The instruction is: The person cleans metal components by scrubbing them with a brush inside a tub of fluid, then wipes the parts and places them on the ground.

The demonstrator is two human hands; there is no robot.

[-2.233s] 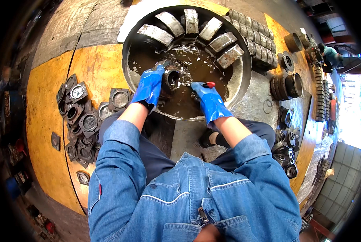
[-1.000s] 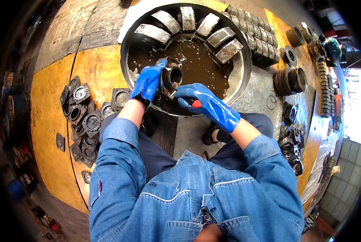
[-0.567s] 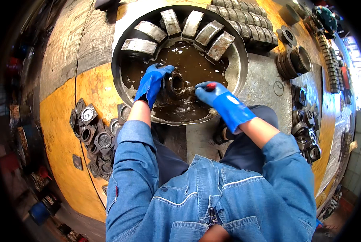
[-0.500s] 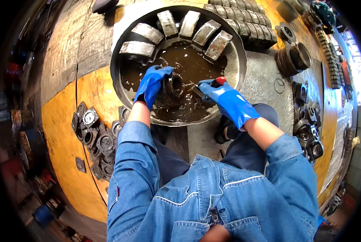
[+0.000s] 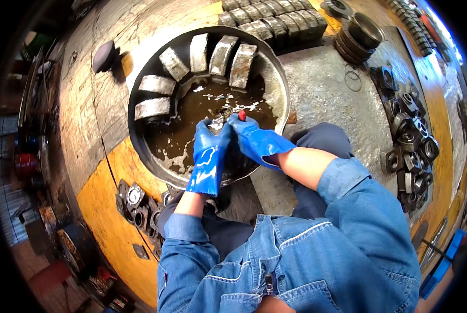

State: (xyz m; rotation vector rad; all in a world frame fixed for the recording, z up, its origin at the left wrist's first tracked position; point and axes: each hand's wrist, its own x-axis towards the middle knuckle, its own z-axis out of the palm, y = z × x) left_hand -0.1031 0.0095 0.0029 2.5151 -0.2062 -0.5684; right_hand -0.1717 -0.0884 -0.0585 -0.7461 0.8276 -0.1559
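Floor [image 5: 317, 99]: yellow and grey.
Basin [image 5: 278, 94]: on floor, murky liquid [image 5: 191, 117] inside.
Blocks [image 5: 198, 52]: six, along basin wall.
Right hand [image 5: 254, 136]: gloved, curled around handle [image 5: 242, 115].
Left hand [image 5: 211, 146]: just beside; grip hidden, cannot tell.
Handle: red, over liquid.

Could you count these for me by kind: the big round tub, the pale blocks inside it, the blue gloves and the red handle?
Tub: 1
Blocks: 6
Gloves: 2
Red handle: 1
Total: 10

Bluish-white glare upper right, dim left side (edges fisheye-curved, corners black)
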